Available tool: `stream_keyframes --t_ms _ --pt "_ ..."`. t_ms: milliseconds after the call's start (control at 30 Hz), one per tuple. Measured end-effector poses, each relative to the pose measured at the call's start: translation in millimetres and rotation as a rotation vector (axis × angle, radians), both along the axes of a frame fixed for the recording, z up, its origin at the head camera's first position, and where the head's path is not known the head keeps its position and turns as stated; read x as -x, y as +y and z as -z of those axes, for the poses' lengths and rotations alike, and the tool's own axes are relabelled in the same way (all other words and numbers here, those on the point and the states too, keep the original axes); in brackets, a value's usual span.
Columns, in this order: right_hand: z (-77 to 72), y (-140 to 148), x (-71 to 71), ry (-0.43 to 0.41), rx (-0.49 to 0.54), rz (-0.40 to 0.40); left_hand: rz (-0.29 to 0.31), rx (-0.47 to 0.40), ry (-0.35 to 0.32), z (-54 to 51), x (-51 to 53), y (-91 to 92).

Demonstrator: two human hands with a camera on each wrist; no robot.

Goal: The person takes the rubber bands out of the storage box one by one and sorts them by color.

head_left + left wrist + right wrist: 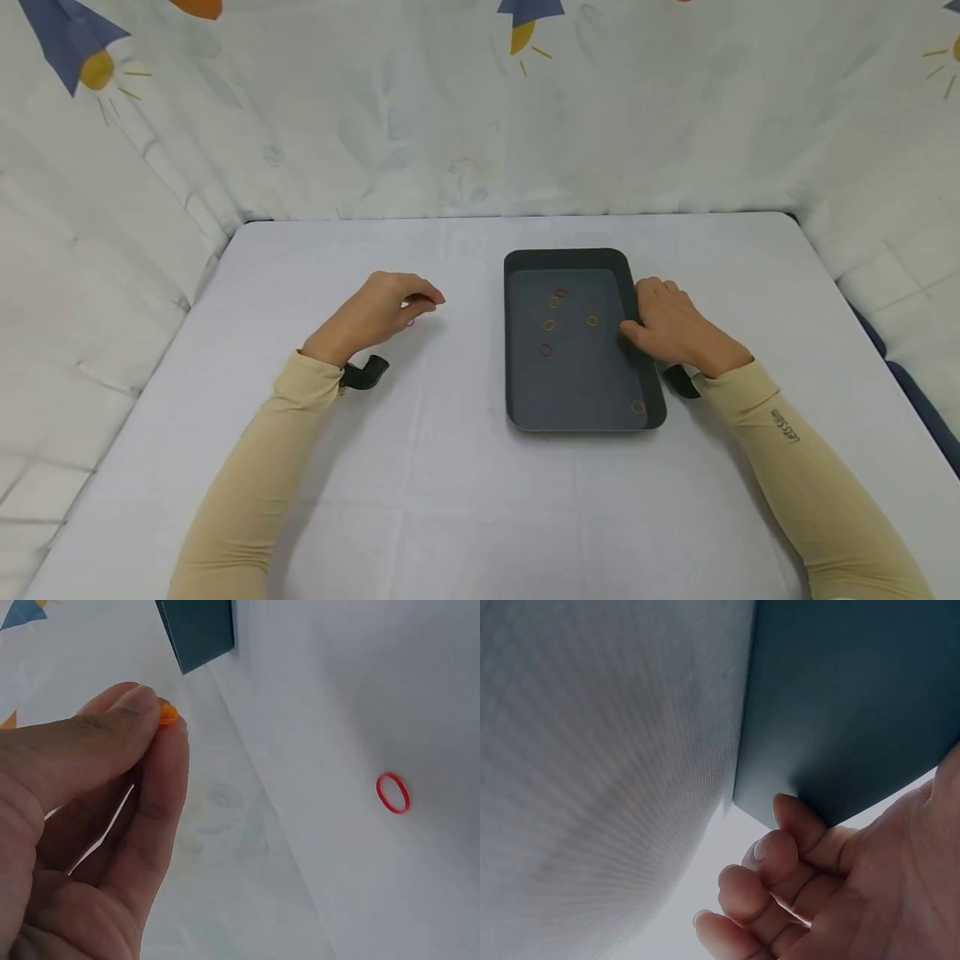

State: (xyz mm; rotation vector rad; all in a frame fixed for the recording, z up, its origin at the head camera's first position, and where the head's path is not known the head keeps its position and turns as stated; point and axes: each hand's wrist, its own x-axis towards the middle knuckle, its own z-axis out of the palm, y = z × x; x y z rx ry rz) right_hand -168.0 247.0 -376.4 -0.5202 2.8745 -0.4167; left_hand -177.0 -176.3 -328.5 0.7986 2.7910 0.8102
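White tabletop spans my near view | gray tray right of centre, yellow band in its near right corner, five bands farther in | I see right hand gripping its right wall | left hand, left of tray, pinches orange band; red band lies nearby on the table | printed curtain far

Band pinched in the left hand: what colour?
Orange; the band shows best in the left wrist view.

A dark grey tray, orange band, red band, beige sleeves and blue-and-yellow-patterned whitish backdrop are being shown.
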Motion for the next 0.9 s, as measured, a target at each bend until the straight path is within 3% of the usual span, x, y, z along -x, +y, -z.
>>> stream_keyframes --t_ms 133,500,800,900 --pt "-0.5 0 0.4 0.001 -0.002 0.001 0.064 -0.007 0.068 0.8 -2.0 14.8" --pt "1.5 1 2.3 -0.002 0.000 0.011 0.239 -0.029 0.160 -3.2 -3.9 61.3" --pt "0.1 0 1.7 -0.004 0.012 0.011 0.370 0.027 0.155 -3.6 2.8 99.4" --pt "0.8 0 2.5 0.002 0.010 0.009 0.403 0.059 0.126 -1.5 5.5 112.3"
